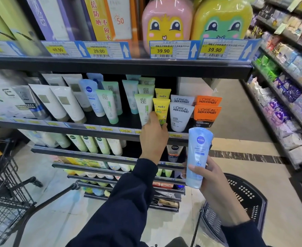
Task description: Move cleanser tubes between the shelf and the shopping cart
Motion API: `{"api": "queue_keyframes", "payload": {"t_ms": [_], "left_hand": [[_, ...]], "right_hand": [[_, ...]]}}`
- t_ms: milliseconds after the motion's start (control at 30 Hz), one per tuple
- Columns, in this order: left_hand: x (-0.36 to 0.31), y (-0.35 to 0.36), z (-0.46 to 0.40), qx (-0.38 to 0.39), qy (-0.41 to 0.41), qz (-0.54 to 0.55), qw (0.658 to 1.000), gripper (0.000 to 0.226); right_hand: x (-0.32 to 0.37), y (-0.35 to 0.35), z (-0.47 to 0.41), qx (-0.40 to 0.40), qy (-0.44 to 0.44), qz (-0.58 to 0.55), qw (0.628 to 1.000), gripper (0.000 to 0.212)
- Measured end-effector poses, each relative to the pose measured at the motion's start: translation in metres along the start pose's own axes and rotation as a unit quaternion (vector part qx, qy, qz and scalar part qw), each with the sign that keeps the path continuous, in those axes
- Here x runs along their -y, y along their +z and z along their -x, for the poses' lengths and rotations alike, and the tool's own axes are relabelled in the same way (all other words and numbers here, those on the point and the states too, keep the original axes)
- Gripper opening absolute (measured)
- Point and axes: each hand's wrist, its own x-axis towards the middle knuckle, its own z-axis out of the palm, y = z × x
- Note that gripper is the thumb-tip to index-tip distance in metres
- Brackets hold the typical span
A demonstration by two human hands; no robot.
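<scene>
We see the left hand [153,134] pinching the yellow tube [161,111] on the shelf [111,128]; a crooked pull could topple neighbouring tubes. The right hand [212,177] grips the blue Nivea tube [198,157], loosely enough it might slip, above the basket [244,191].
</scene>
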Motion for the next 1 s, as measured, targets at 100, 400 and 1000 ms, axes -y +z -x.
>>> {"api": "queue_keyframes", "payload": {"t_ms": [100, 400, 1000], "left_hand": [[0.001, -0.001, -0.001, 0.001, 0.007, -0.003, 1.000, 0.032], [0.001, -0.003, -0.002, 0.017, 0.009, -0.008, 1.000, 0.031], [0.041, -0.052, 0.004, -0.042, 0.119, -0.086, 0.988, 0.027]], "right_hand": [[-0.002, -0.002, 0.002, 0.001, 0.010, -0.002, 1.000, 0.059], [-0.007, -0.004, 0.009, 0.009, 0.027, -0.014, 0.999, 0.062], [-0.012, 0.027, 0.004, 0.046, 0.021, -0.014, 0.999, 0.059]]}}
